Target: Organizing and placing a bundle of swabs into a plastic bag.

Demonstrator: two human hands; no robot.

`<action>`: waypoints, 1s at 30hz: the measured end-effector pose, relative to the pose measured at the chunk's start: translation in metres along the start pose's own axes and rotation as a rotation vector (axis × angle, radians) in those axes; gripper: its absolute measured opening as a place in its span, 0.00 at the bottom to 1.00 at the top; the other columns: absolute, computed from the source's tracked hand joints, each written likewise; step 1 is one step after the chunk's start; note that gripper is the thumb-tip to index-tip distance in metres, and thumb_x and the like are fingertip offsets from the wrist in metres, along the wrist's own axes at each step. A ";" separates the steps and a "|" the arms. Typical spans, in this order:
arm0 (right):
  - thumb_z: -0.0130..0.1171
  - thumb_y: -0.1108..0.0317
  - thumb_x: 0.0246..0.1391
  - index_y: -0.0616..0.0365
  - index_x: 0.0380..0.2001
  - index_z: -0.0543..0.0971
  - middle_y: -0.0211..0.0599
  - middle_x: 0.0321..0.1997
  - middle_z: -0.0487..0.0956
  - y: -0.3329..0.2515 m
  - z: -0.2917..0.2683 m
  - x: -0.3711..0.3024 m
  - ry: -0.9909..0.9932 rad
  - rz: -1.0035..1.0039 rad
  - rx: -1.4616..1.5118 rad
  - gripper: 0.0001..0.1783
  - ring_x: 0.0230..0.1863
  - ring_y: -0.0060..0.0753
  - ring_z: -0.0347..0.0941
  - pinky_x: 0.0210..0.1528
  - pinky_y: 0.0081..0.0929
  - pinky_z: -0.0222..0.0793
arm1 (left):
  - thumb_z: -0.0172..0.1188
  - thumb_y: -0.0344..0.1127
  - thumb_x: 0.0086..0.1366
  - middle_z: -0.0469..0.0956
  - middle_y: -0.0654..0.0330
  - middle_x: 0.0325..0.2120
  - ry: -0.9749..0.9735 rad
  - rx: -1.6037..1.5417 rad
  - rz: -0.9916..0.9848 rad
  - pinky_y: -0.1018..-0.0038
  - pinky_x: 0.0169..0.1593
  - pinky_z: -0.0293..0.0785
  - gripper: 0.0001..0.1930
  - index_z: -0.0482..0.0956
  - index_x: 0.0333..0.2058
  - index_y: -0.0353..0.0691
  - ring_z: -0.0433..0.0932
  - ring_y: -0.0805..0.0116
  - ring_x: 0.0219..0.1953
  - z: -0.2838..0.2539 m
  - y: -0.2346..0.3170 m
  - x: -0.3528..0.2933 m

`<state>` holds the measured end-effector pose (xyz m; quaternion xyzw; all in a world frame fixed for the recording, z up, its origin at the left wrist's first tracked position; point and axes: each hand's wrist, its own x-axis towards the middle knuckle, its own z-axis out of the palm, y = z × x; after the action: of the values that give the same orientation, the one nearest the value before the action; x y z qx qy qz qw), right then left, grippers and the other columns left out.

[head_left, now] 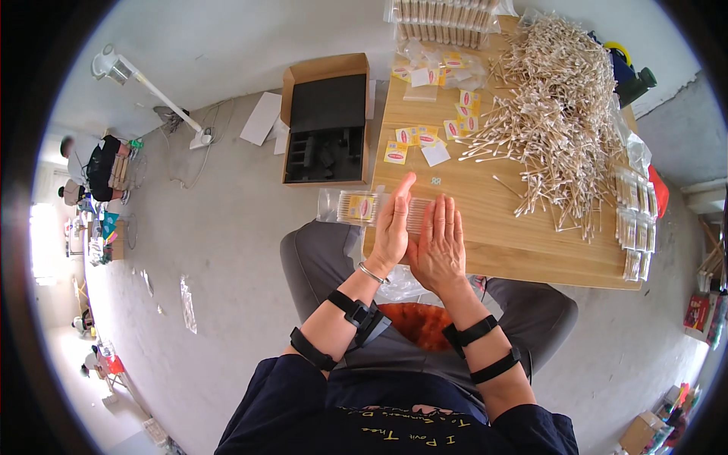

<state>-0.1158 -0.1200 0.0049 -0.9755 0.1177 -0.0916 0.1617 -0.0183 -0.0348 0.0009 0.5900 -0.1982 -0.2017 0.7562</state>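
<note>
Both hands work near the table's front left corner. My left hand (pixel 393 229) stands on edge with its fingers stretched out, along the left side of a row of cotton swabs (pixel 415 215). My right hand (pixel 441 246) lies flat, fingers straight and together, over the right part of that row. The row is partly hidden under the hands. Just left of my left hand, a clear bag (pixel 327 205) of cotton swabs with a yellow card (pixel 361 207) inside reaches past the table edge. A large heap of loose cotton swabs (pixel 557 114) covers the table's right side.
Yellow and white cards (pixel 408 136) lie scattered across the wooden table (pixel 493 254). Packed swab bags are stacked at the far edge (pixel 444 23) and the right edge (pixel 635 220). An open cardboard box (pixel 326 64) with black foam stands left of the table. Other people are far left.
</note>
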 end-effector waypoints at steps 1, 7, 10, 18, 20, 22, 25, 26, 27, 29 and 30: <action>0.49 0.51 0.63 0.77 0.68 0.56 0.67 0.76 0.51 0.000 0.000 0.000 -0.004 -0.006 -0.008 0.43 0.79 0.64 0.42 0.78 0.52 0.38 | 0.39 0.52 0.80 0.62 0.50 0.69 0.012 0.029 0.014 0.64 0.74 0.49 0.31 0.61 0.69 0.32 0.56 0.60 0.73 0.001 0.000 -0.001; 0.49 0.51 0.63 0.77 0.68 0.56 0.67 0.75 0.51 0.002 -0.001 -0.001 -0.016 -0.047 -0.050 0.42 0.78 0.63 0.43 0.78 0.51 0.38 | 0.36 0.54 0.80 0.56 0.50 0.72 -0.006 0.083 0.010 0.62 0.76 0.41 0.33 0.57 0.70 0.31 0.49 0.60 0.75 0.001 0.000 -0.001; 0.48 0.51 0.64 0.77 0.68 0.57 0.67 0.75 0.52 0.000 -0.004 0.000 -0.019 -0.045 -0.018 0.42 0.78 0.63 0.43 0.78 0.51 0.39 | 0.36 0.54 0.80 0.56 0.50 0.72 -0.009 0.014 -0.016 0.62 0.76 0.40 0.33 0.57 0.70 0.32 0.49 0.60 0.75 -0.003 -0.002 0.001; 0.48 0.50 0.64 0.77 0.68 0.57 0.67 0.75 0.51 -0.005 0.003 0.000 0.016 -0.012 -0.051 0.43 0.79 0.64 0.42 0.78 0.52 0.39 | 0.34 0.55 0.80 0.55 0.50 0.72 -0.121 0.163 -0.006 0.61 0.76 0.39 0.34 0.55 0.71 0.32 0.47 0.59 0.76 -0.009 0.008 -0.003; 0.48 0.50 0.63 0.78 0.68 0.57 0.68 0.76 0.51 -0.006 0.005 0.001 0.001 -0.001 -0.055 0.43 0.79 0.65 0.41 0.78 0.52 0.37 | 0.34 0.55 0.79 0.54 0.50 0.73 -0.124 0.159 -0.012 0.60 0.76 0.38 0.35 0.54 0.71 0.32 0.46 0.58 0.76 -0.009 0.008 -0.002; 0.48 0.51 0.62 0.78 0.68 0.56 0.69 0.76 0.50 -0.007 0.006 0.002 -0.004 0.008 -0.043 0.43 0.79 0.66 0.40 0.78 0.53 0.36 | 0.35 0.56 0.79 0.53 0.49 0.73 -0.112 0.091 -0.026 0.60 0.77 0.37 0.35 0.54 0.71 0.31 0.45 0.57 0.76 -0.009 0.006 -0.002; 0.47 0.52 0.61 0.78 0.68 0.56 0.70 0.76 0.49 -0.009 0.007 0.003 0.002 0.018 -0.015 0.43 0.79 0.67 0.39 0.78 0.54 0.34 | 0.35 0.56 0.79 0.52 0.48 0.73 -0.091 -0.046 -0.044 0.60 0.77 0.36 0.36 0.53 0.71 0.30 0.44 0.56 0.76 -0.009 0.003 -0.002; 0.47 0.52 0.61 0.79 0.68 0.56 0.70 0.76 0.49 -0.010 0.007 0.003 0.006 0.019 -0.015 0.43 0.79 0.68 0.39 0.79 0.54 0.33 | 0.35 0.56 0.79 0.51 0.47 0.73 -0.096 -0.051 -0.038 0.60 0.77 0.35 0.36 0.53 0.71 0.30 0.44 0.56 0.77 -0.010 0.003 -0.002; 0.47 0.52 0.61 0.79 0.68 0.56 0.70 0.76 0.49 -0.011 0.007 0.003 0.009 0.020 -0.014 0.43 0.79 0.68 0.39 0.79 0.54 0.33 | 0.36 0.57 0.79 0.51 0.47 0.73 -0.100 -0.057 -0.033 0.60 0.77 0.34 0.37 0.52 0.71 0.29 0.43 0.56 0.77 -0.011 0.002 -0.002; 0.47 0.53 0.61 0.79 0.68 0.56 0.70 0.75 0.49 -0.010 0.007 0.003 0.006 0.013 -0.010 0.43 0.79 0.68 0.39 0.78 0.55 0.33 | 0.36 0.56 0.79 0.52 0.48 0.73 -0.093 -0.050 -0.032 0.60 0.77 0.35 0.36 0.53 0.71 0.30 0.44 0.56 0.76 -0.011 0.000 -0.002; 0.47 0.53 0.60 0.79 0.68 0.56 0.70 0.75 0.49 -0.009 0.007 0.003 0.003 0.010 -0.009 0.43 0.78 0.69 0.39 0.78 0.55 0.33 | 0.36 0.56 0.79 0.52 0.48 0.73 -0.090 -0.046 -0.032 0.60 0.77 0.35 0.36 0.53 0.71 0.30 0.44 0.57 0.76 -0.011 -0.001 -0.002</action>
<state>-0.1096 -0.1099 0.0016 -0.9755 0.1230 -0.0920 0.1578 -0.0140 -0.0248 -0.0023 0.5658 -0.2178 -0.2447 0.7567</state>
